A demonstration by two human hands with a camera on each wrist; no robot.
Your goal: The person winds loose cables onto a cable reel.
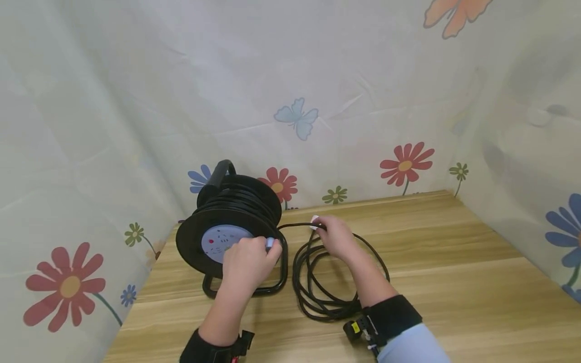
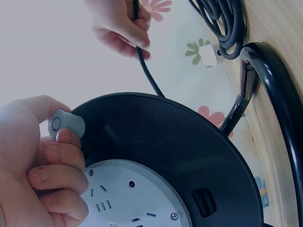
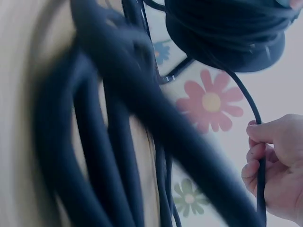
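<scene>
Left hand [image 1: 247, 262] is right on the face of the cable reel [image 1: 229, 227], fingers curled tight around the small grey crank knob [image 2: 66, 124] at the rim of the black disc. That knob is the place to hold: stubby, round, and it looks made for a fingertip grip. Right hand [image 1: 335, 236] sits just beside the reel, fingers closed round the black cable [image 3: 246, 99], with the line running taut from the fist straight back to the drum. The wrist view shows the cord passing through the curled fingers [image 3: 258, 163] and hanging on below them.

Out from the right hand, the slack lies in a loose coil [image 1: 317, 282] on the wooden table [image 1: 454, 262], several loops piled on each other. This cord looks thick and rubbery, pliant enough to coil but springy, the sort that likely kinks and tangles if it runs unguided. Its jacket looks smooth, so it probably slides through a light grip. A small white piece [image 1: 314, 222] shows at the right fingertips; what it is cannot be made out.

The reel itself stands upright on its black tubular frame [image 1: 272, 282] near the table's back left corner, carry handle [image 1: 220, 174] on top, pale socket plate [image 2: 137, 198] at the centre. With that much cable wound on, it looks heavy enough to stay put. Behind it all hangs a pale flowered curtain [image 1: 290, 101] with butterflies.
</scene>
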